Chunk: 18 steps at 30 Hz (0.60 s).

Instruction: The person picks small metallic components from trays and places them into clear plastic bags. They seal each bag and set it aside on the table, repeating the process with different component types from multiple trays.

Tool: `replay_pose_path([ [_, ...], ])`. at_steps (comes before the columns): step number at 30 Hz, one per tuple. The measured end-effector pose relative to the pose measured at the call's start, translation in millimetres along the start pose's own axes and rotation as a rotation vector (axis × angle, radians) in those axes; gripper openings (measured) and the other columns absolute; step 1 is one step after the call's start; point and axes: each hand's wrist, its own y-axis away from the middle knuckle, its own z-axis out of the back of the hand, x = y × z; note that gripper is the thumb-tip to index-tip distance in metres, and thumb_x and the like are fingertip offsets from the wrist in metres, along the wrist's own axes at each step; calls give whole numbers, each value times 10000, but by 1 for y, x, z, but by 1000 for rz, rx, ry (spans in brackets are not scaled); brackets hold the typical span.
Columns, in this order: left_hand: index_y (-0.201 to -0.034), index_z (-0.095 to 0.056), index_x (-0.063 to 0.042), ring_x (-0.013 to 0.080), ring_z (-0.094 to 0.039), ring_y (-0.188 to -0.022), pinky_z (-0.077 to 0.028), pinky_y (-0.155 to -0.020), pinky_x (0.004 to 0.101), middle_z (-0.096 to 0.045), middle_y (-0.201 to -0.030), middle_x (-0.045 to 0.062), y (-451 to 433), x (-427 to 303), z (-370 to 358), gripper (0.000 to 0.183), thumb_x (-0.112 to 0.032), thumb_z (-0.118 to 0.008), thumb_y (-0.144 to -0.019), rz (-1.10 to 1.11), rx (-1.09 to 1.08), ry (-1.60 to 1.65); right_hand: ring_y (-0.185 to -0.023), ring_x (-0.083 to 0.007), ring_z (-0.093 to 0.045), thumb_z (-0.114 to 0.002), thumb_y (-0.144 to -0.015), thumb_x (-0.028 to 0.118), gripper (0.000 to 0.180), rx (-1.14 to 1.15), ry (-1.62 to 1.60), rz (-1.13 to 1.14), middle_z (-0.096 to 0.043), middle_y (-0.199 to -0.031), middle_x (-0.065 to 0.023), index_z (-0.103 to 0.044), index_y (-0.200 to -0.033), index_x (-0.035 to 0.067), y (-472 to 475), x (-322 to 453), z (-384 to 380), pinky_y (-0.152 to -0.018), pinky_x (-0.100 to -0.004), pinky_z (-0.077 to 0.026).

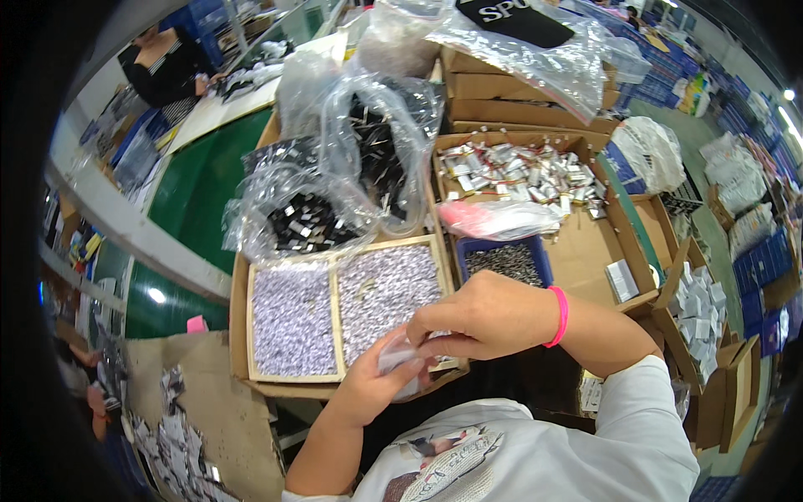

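Note:
My left hand (382, 373) holds a small clear plastic bag (396, 356) over the front edge of a divided tray. The fingertips of my right hand (480, 317), with a pink band at the wrist, are pinched at the bag's opening; whether they hold anything else is hidden. Under and beyond my hands, the pale wooden tray (334, 301) has two compartments full of tiny whitish pieces. Just behind my right hand stands a blue bin (546, 260) of small dark metal parts. A pink and clear plastic bag (499, 218) lies behind that bin.
Open plastic bags hold black parts (307, 223) behind the tray. At the right, a cardboard box (583, 241) holds small silver battery packs (527, 172) with red wires. Another box (699, 314) has white pieces. Silvery packets (172, 445) lie on cardboard at left. Other people work at the left.

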Motion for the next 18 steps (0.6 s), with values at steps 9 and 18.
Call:
replay_pose_path([
  [9,-1225,-455,-26,285,-619,-835,-529,-760,509,-595,-982,136,35,13,25,333,-116,-520,-911,-282,-360,333,-653,-135,-620,-623,-860,108,121,-442,303,-530,-674,-783,-73,-658,-952,37,83,-71,98,-630,-266,-486],
  [18,-1249,-428,-64,253,-600,-816,-536,-718,535,-579,-969,119,43,15,26,365,-218,-525,-932,-354,-565,312,-930,-273,-617,-642,-789,280,261,-137,694,-810,-666,-953,-77,-674,-1002,133,143,-143,88,-830,-378,-493],
])
